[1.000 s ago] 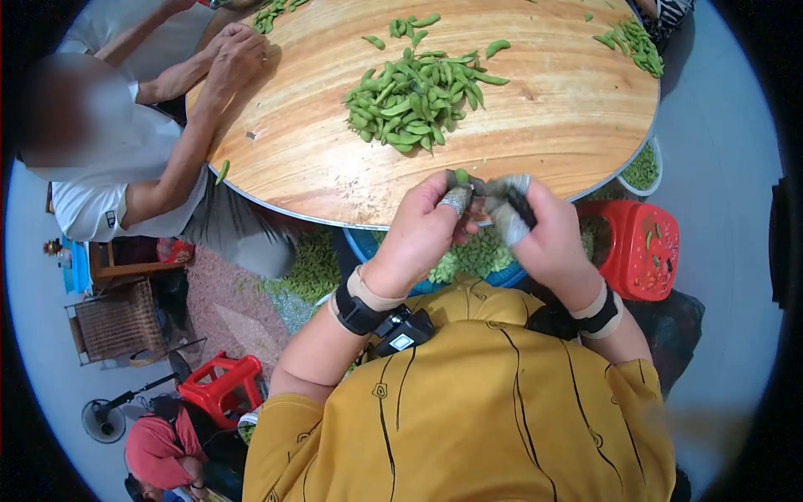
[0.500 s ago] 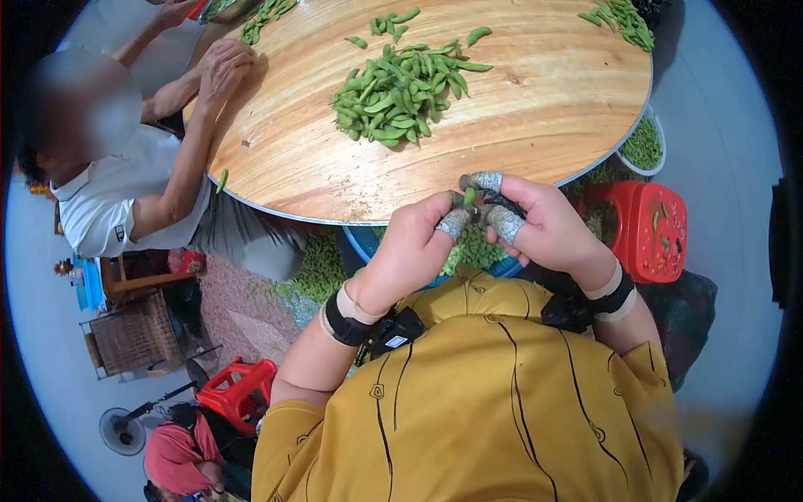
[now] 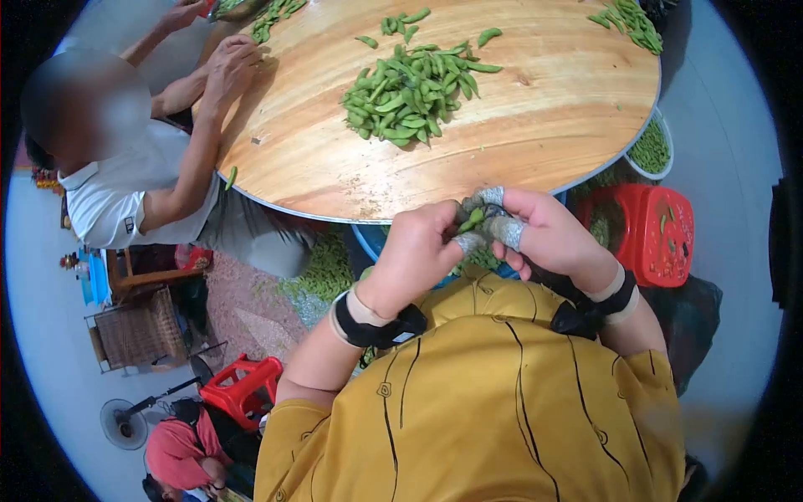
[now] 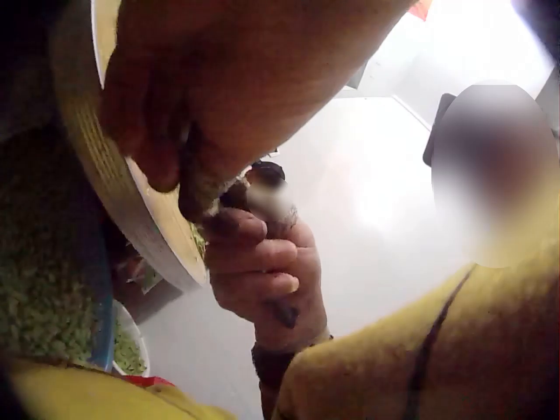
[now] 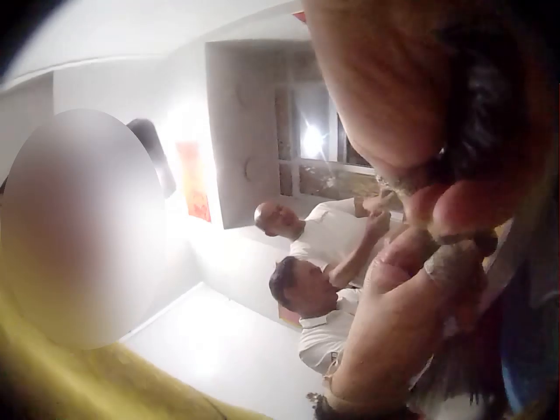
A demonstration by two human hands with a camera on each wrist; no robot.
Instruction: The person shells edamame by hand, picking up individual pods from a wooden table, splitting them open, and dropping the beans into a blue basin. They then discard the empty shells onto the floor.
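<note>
Just off the near edge of the round wooden table (image 3: 535, 155), my left hand (image 3: 414, 251) and right hand (image 3: 556, 234) meet at the fingertips. Between them is a green edamame pod (image 3: 473, 219), pinched by thumb and finger from both sides. Silvery tape wraps several thumbs and fingertips. Below the hands sits a blue basin (image 3: 368, 243) of green beans, mostly covered by them. In the left wrist view, my left hand (image 4: 227, 87) looms over the right hand (image 4: 267, 271); the pod is hidden there. The right wrist view has both hands close together.
A pile of edamame pods (image 3: 406, 96) lies mid-table, with more pods (image 3: 631, 25) at the far right. A red stool (image 3: 661, 238) and a white tub (image 3: 652, 151) stand to the right. A seated person (image 3: 125, 159) rests clasped hands at the table's left edge.
My hands have shifted slightly; the right fingers, spread from the pod half a second ago, now close in on it beside the left fingertips. The head view has swung a little.
</note>
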